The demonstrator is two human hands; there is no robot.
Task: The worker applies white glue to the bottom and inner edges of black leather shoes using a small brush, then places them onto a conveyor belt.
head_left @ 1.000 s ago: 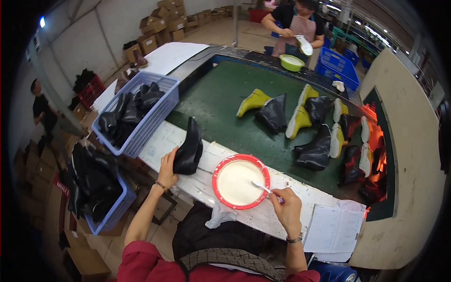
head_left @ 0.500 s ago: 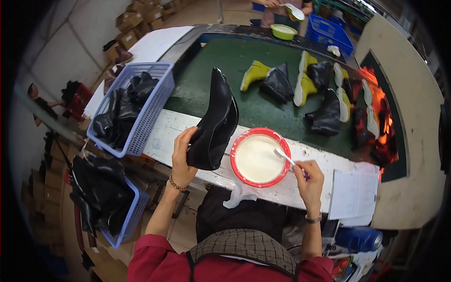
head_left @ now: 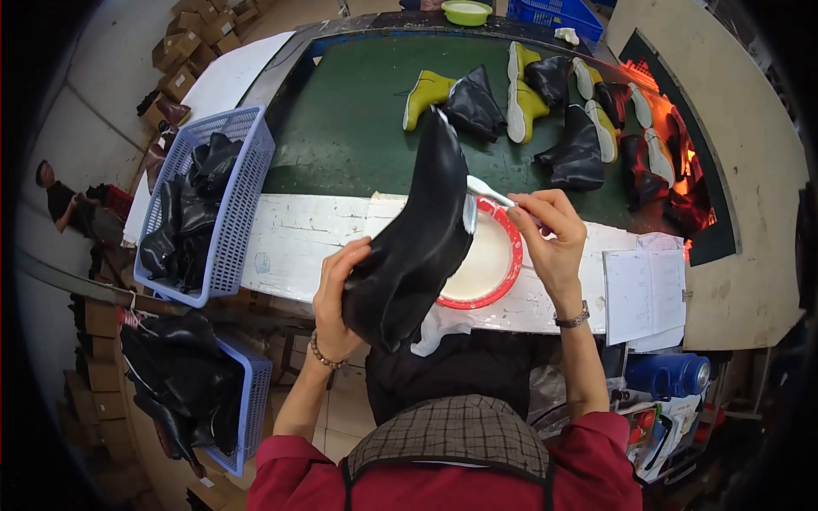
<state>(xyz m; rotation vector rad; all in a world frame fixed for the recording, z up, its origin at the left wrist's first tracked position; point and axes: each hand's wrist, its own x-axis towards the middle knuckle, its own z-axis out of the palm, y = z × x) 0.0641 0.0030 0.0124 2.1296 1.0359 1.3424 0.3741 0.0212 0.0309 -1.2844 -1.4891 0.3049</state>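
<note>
Left fingers [head_left: 343, 258] clasp a black boot [head_left: 417, 234], probably tilted for access, over the red bowl [head_left: 514, 255]; right fingers [head_left: 546, 207] pinch a white brush [head_left: 489, 190] at its edge. Such nearness likely saves reaching.

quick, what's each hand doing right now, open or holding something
Left hand: closed around a black boot.
Right hand: closed on a white brush, its head at the boot's edge.
</note>
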